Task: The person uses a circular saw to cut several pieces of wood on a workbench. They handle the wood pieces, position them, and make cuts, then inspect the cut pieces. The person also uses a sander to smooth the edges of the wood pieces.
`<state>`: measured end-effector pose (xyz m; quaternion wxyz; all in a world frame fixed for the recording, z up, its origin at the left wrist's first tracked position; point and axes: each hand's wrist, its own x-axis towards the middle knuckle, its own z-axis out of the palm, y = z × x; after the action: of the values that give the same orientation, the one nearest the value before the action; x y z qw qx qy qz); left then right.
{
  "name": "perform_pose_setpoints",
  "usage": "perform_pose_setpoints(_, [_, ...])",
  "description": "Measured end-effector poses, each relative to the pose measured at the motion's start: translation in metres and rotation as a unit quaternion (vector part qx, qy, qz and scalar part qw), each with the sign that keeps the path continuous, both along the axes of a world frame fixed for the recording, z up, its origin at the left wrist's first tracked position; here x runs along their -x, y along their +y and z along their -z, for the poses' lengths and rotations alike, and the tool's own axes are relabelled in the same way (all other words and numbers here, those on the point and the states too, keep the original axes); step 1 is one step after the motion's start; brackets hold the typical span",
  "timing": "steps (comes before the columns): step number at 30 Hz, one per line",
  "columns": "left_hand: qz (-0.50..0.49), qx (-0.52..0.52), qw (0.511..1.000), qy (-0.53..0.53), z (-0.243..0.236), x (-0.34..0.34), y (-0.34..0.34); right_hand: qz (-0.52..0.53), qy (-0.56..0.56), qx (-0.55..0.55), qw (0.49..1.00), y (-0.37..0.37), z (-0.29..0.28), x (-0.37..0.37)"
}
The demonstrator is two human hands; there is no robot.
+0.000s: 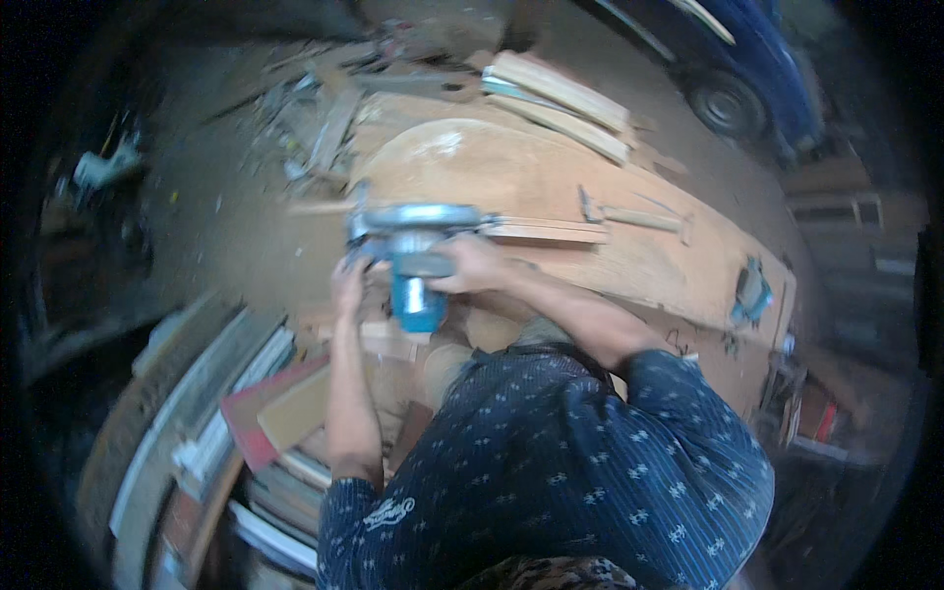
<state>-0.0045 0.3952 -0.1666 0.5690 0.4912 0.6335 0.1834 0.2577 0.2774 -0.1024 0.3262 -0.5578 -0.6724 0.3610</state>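
A teal circular saw [418, 310] with a shiny metal guard is over the near edge of a wooden worktable [669, 265]. My right hand [475, 264] is closed around its dark handle. At the saw's left side is my left hand [349, 280], its fingers curled in by the base. Blur hides whether they grip the saw or the wood. To the right of the guard, narrow wooden strips [551, 231] lie on the tabletop. A thin piece of wood [320, 208] juts out left of the saw. The blade itself cannot be seen.
A hammer [639, 218] with a wooden handle and a teal power tool [752, 293] lie on the table's right part. Boards [560, 93] are stacked at its far edge. Lumber [197, 393] fills the lower left. Scraps [305, 128] litter the floor; a blue vehicle [728, 59] stands far right.
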Motion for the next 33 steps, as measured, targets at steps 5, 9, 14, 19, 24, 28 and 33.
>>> perform_pose_setpoints(5, [-0.009,-0.051,0.987,-0.155,-0.039,-0.102,-0.090,0.091,-0.113,0.047,0.988,-0.096,-0.096,-0.083])
perform_pose_setpoints(9, [0.130,0.021,0.973,-0.190,-0.027,-0.206,-0.149,0.176,-0.133,0.073,0.973,-0.173,-0.148,-0.161])
perform_pose_setpoints(14, [0.343,-0.190,0.919,-0.037,-0.003,-0.311,-0.183,0.246,-0.239,0.078,0.936,-0.289,-0.157,-0.244])
perform_pose_setpoints(19, [0.485,-0.433,0.719,0.243,0.058,-0.391,-0.191,0.336,-0.193,0.139,0.911,-0.368,-0.151,-0.306])
perform_pose_setpoints(24, [0.622,-0.289,0.678,0.265,0.095,-0.446,-0.192,0.380,-0.187,0.136,0.896,-0.428,-0.132,-0.364])
perform_pose_setpoints(28, [0.656,-0.302,0.641,0.259,0.089,-0.435,-0.194,0.398,-0.140,0.115,0.899,-0.431,-0.125,-0.394])
perform_pose_setpoints(33, [0.654,-0.273,0.690,0.150,-0.068,-0.404,-0.193,0.401,-0.097,0.120,0.903,-0.436,-0.099,-0.415])
